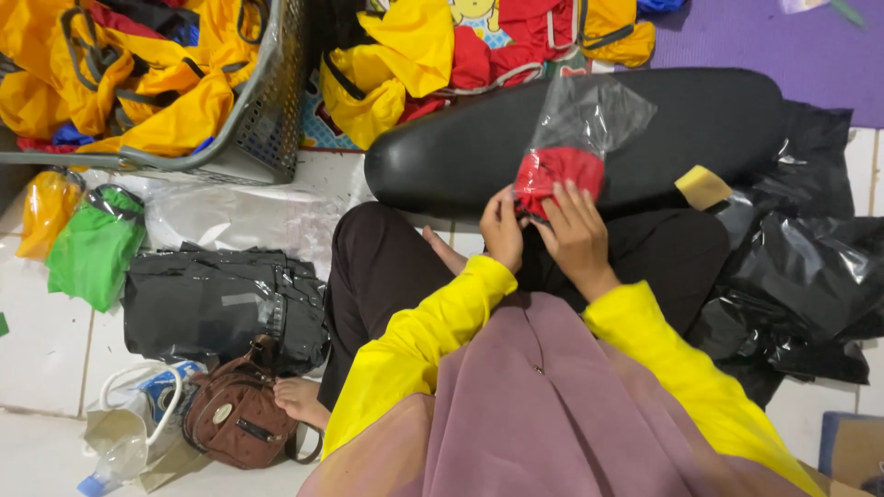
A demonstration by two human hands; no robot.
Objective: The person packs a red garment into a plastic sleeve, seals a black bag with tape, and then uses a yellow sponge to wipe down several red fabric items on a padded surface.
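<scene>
Both hands, left hand (503,230) and right hand (577,235), close their grip on a red folded garment (559,171) half inside a clear plastic bag (589,115), over the lap beside a black cushion (460,152). Stacked black packets (221,304) crowd the tiled floor (41,340) leftward.

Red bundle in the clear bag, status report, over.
Both hands, left and right, gripping red bundle. Half inside clear bag. Nothing blocking.

Clear plastic bag (580,129) holding red cloth, centre, on black cushion; grey wrapped package (226,304) on floor, left.
</scene>
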